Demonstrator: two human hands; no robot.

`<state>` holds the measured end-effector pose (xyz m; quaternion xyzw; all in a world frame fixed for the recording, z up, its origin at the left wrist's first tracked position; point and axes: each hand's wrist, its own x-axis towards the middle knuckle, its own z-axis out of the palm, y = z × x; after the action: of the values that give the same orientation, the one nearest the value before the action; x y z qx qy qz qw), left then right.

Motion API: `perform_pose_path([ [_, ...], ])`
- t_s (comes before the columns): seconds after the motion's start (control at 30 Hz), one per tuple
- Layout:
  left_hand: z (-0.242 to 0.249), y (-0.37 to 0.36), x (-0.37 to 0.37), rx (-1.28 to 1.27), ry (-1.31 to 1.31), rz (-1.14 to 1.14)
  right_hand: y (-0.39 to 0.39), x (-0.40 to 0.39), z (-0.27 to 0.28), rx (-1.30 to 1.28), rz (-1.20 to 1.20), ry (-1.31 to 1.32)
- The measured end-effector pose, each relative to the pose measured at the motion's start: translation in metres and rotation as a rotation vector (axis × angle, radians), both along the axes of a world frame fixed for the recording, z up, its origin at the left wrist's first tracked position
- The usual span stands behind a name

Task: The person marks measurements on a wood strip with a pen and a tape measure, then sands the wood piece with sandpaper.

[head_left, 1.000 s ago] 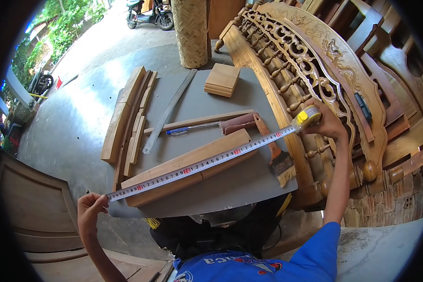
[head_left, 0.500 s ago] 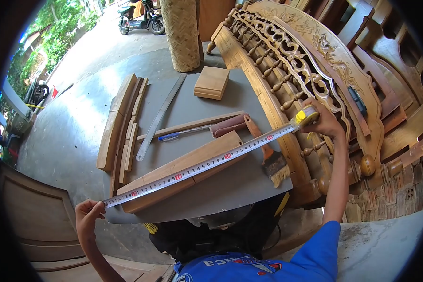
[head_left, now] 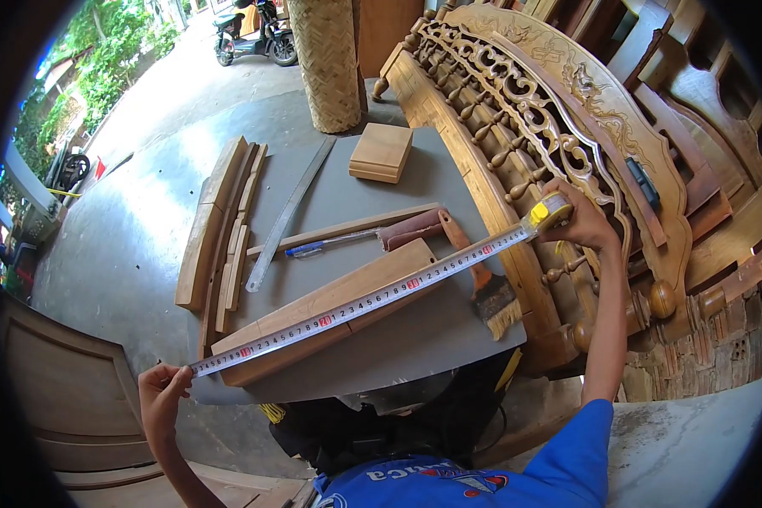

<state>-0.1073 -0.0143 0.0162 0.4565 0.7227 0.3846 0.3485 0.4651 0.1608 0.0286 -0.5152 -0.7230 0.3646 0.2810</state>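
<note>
A tape measure (head_left: 367, 303) is stretched between my two hands, its blade slanting up to the right. My left hand (head_left: 162, 391) pinches the blade's free end, just off the grey board's left corner. Its yellow-and-silver case sits in my right hand (head_left: 582, 222), fingers wrapped round it, over the carved wood at the right. Under the blade lies a long wooden block (head_left: 313, 315), with the blade crossing its top at a slant. A brush (head_left: 494, 303) with a wooden handle rests by the block's right end, partly beneath the blade.
On the grey board (head_left: 432, 339) lie a steel ruler (head_left: 289, 216), a blue pen (head_left: 322, 244), rolled sandpaper (head_left: 411, 229), a thin wooden strip (head_left: 339, 227), square wooden blocks (head_left: 381, 152) and several wooden lengths (head_left: 216, 229). Carved wooden furniture (head_left: 516, 110) stands close on the right. A woven post (head_left: 326, 68) rises behind.
My left hand and the blade's end have shifted very slightly right. The tape stays stretched, and the things on the board lie as before.
</note>
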Motion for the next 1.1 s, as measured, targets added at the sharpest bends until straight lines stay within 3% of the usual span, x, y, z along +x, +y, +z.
perform_pose_path([
  [0.4,-0.002,-0.001,0.002,0.000,-0.033,0.018,-0.001,0.002,-0.001,-0.003,-0.029,-0.063],
  [0.6,-0.005,0.004,0.010,0.041,-0.314,-0.029,-0.001,0.002,-0.003,0.052,-0.012,-0.062],
  [0.8,-0.018,0.006,-0.003,0.089,-0.399,-0.089,-0.007,0.002,0.014,0.067,-0.017,-0.123],
  [0.93,-0.024,0.006,-0.004,0.096,-0.498,-0.103,-0.019,-0.015,0.034,0.093,0.026,-0.033],
  [1.1,-0.026,0.008,0.000,0.091,-0.545,-0.164,-0.028,-0.074,0.040,0.249,0.247,-0.190],
])
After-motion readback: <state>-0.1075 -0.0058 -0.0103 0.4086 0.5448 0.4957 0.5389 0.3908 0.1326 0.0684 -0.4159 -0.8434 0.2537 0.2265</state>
